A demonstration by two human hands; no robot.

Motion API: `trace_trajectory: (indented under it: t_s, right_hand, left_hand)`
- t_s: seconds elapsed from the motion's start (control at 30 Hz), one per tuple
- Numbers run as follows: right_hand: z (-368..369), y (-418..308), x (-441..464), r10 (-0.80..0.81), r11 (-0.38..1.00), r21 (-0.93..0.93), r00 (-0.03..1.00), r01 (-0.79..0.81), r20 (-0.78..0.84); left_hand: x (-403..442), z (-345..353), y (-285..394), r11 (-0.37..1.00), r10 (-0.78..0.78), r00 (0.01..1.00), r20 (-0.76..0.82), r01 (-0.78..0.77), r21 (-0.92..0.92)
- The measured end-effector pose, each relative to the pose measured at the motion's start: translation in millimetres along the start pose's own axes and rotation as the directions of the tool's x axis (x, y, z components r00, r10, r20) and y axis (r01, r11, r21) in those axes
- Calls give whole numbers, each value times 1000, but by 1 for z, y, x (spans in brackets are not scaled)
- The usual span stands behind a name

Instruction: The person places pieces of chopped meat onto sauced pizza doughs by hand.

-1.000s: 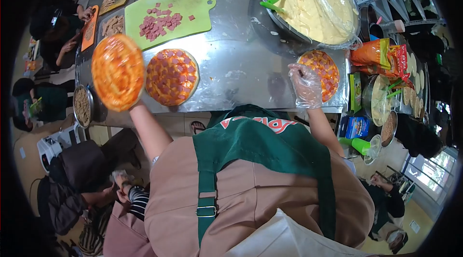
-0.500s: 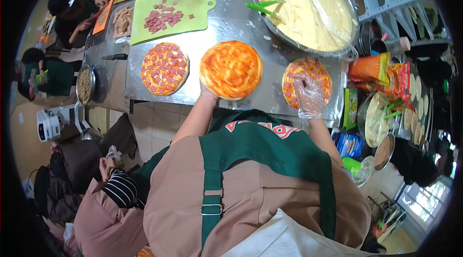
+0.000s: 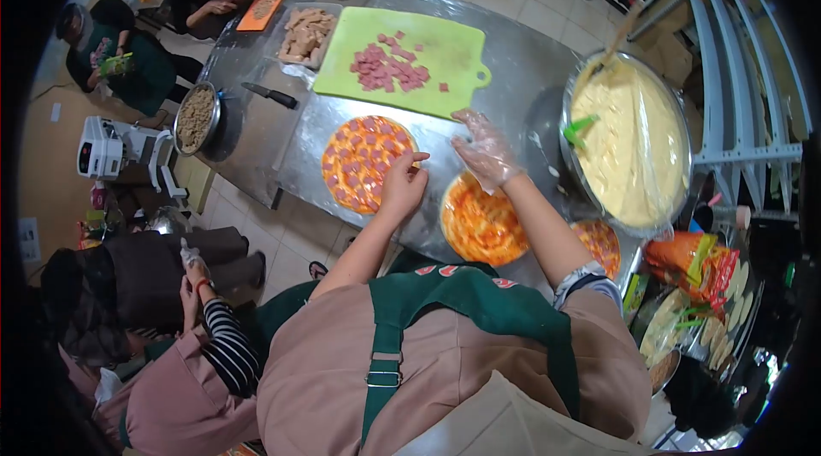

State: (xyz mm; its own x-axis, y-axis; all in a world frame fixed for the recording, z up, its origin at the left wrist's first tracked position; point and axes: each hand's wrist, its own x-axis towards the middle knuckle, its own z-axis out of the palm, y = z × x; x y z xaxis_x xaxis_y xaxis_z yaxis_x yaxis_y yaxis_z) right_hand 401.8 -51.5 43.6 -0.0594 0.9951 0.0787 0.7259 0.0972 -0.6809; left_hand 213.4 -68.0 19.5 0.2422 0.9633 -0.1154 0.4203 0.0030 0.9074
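Observation:
My left hand (image 3: 405,186), bare, is over the right edge of a pizza topped with pink cubes (image 3: 357,158); its fingers are partly bent and hold nothing. Gloved in clear plastic, my right hand (image 3: 486,153) is spread open and empty above the far edge of a sauce-covered pizza (image 3: 481,225). Just beyond it lies a green cutting board (image 3: 453,45) with a pile of pink cubes (image 3: 386,68). Another topped pizza (image 3: 598,244) is partly hidden behind my right forearm.
A big bowl of pale cream (image 3: 629,144) stands at the right, near snack packets (image 3: 693,263). At the left are a knife (image 3: 270,95), a bowl of brown filling (image 3: 197,118) and a tray of meat pieces (image 3: 306,34). People work at the far left and lower left.
The sauce-covered pizza has gone from my left hand to the table. My right hand has left the topped pizza and reached toward the board. The view has turned.

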Motion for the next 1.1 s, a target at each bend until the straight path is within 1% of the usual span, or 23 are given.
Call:
trace_trajectory:
  t_s: [0.03,0.07,0.1,0.13,0.17,0.2,0.23,0.27,0.33,0.37,0.4,0.43,0.47,0.53,0.57,0.6,0.63,0.67,0.7,0.77,0.9,0.97,1.1]
  right_hand:
    - [13,1,24,9,998,-68,1000,-8,18]
    - [24,4,44,-2,998,-67,1000,3,21]
    - [32,3,63,106,985,-142,994,-102,25]
    - [43,5,79,215,955,-217,976,-205,23]
    - [53,8,92,237,939,-262,971,-225,15]
    - [63,8,100,234,939,-263,972,-220,22]
    - [72,8,108,259,923,-288,966,-253,-21]
    - [81,7,115,285,905,-311,956,-290,-64]
    - [92,1,127,259,909,-320,964,-267,-68]
    - [96,-5,132,253,912,-320,966,-258,-57]
    - [100,-10,136,248,914,-320,968,-250,-46]
    - [105,-15,140,232,928,-288,971,-237,-54]
    - [109,-20,146,237,926,-290,970,-243,-56]
    - [120,-26,155,100,934,-338,993,-115,-61]
    - [127,-29,162,43,939,-335,994,-74,-101]
    - [131,-32,169,49,939,-335,994,-80,-100]
    - [135,-34,177,-33,949,-315,993,-5,-117]
    - [137,-36,185,-116,952,-297,984,71,-138]
    - [143,-36,191,-112,952,-300,984,66,-138]
    - [154,-35,203,-253,903,-397,948,161,-191]
    - [157,-28,214,-288,904,-372,943,210,-166]
    - [151,-18,216,-305,866,-429,951,257,-45]
    - [144,-1,221,-241,909,-366,968,200,-70]
  left_hand:
    - [12,-11,2,999,39,997,-60,-37,33]
    - [28,-22,-3,999,39,997,-71,-37,35]
    - [47,-36,-12,992,123,978,-168,-115,57]
    - [63,-52,-4,979,203,944,-259,-187,86]
    - [76,-69,3,996,68,964,-259,-51,73]
    - [102,-80,-16,984,155,932,-327,-117,135]
    - [124,-92,-25,980,176,916,-361,-129,150]
    - [147,-102,-32,982,154,916,-369,-100,161]
    - [186,-115,-52,983,130,919,-373,-70,169]
    - [201,-118,-64,938,163,900,-404,-14,346]
    - [209,-122,-67,860,203,881,-427,48,508]
    - [215,-126,-71,911,79,920,-385,90,402]
    - [218,-125,-74,912,78,922,-379,87,400]
    - [212,-121,-79,849,97,944,-316,87,521]
    - [212,-123,-80,850,96,945,-312,85,519]
    - [211,-125,-81,884,103,941,-321,61,463]
    - [210,-126,-82,914,109,937,-331,37,404]
    - [209,-126,-81,915,108,939,-327,35,402]
    - [209,-125,-80,910,103,937,-334,47,412]
    - [208,-126,-77,905,99,937,-336,56,421]
    - [205,-127,-78,900,131,929,-345,34,435]
    - [205,-127,-78,905,152,926,-345,10,425]
    - [205,-126,-80,903,156,923,-353,12,430]
